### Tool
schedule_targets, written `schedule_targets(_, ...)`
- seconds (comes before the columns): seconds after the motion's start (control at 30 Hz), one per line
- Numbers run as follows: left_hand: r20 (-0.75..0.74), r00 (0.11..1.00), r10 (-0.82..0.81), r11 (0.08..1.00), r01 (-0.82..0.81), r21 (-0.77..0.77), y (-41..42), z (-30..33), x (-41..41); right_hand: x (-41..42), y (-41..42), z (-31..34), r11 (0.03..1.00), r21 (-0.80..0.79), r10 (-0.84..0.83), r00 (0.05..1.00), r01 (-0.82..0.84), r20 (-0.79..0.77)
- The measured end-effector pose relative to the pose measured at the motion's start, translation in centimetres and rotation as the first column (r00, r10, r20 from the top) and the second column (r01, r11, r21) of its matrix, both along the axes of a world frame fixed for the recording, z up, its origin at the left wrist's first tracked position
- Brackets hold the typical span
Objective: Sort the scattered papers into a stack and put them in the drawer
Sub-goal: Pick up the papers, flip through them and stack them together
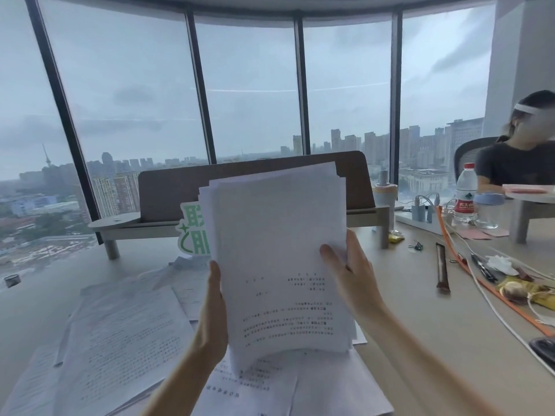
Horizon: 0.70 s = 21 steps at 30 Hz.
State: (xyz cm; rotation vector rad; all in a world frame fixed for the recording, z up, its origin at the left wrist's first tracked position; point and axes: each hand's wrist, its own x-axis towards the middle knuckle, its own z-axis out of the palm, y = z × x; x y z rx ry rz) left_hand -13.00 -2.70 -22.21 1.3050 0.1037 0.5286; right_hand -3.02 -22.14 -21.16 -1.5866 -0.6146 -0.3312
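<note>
Nearest to the person, under both forearms, loose papers [120,340] are still lying scattered on the desk [420,325], overlapping each other at different angles, and some more sheets are showing just below the wrists. Above them the left hand [213,310] and the right hand [351,274] are holding a stack of papers [279,250] upright between them, each hand taking one long edge. The left hand is gripping from the side with its thumb lying along the front of the left edge; the right hand is pinching the right edge, thumb on the front sheet and fingers behind. The sheets in the stack are not lined up yet: at the top, beyond the fingers, several corners are sticking out in steps. I think this stack is light but soft and slippery; the bottom edge is already bending forward, so sheets can slide out if the grip is loose. Holding both long edges near the middle, as now, seems the best place, and tapping the bottom edge on the desk would probably square it. Behind the stack a green and white sign [192,229] is standing, then a brown board [168,193] on a low shelf [120,225]. No drawer is in view.
</note>
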Motion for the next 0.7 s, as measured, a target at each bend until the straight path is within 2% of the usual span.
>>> schedule_targets(0.2, -0.004, 1.000, 0.021, 0.996, -0.020, 0.087, 0.0, -0.7, -0.2, -1.0, 1.1, -3.5, 0.999, -0.046, -0.028, 0.998, 0.026, -0.054)
schedule_targets(0.33, -0.012, 1.000, 0.021, 0.992, -0.019, 0.128, 0.2, -0.8, -0.5, -0.6, 1.2, -1.5, 0.999, 0.002, -0.035, 0.999, 0.035, -0.011)
schedule_targets(0.43, -0.027, 0.999, 0.036, 0.979, -0.030, 0.201, 0.2, -0.7, -0.5, 0.1, 1.1, 1.9, 0.998, 0.035, -0.046, 0.995, 0.043, 0.089)
schedule_targets(0.5, -0.045, 0.998, 0.047, 0.979, -0.037, 0.200, 0.2, -0.8, -0.4, 0.5, 1.0, 4.3, 0.998, 0.058, -0.031, 0.977, 0.019, 0.212)
schedule_targets(0.6, -0.044, 0.998, 0.047, 0.986, -0.039, 0.161, 0.2, -0.8, -0.4, 1.1, 0.8, 7.6, 0.997, 0.011, -0.077, 0.884, 0.081, 0.461)
schedule_targets(0.7, -0.037, 0.999, 0.037, 0.991, -0.032, 0.129, 0.4, -0.8, -0.5, 2.0, 0.6, 9.1, 0.974, -0.043, -0.158, 0.799, 0.225, 0.581)
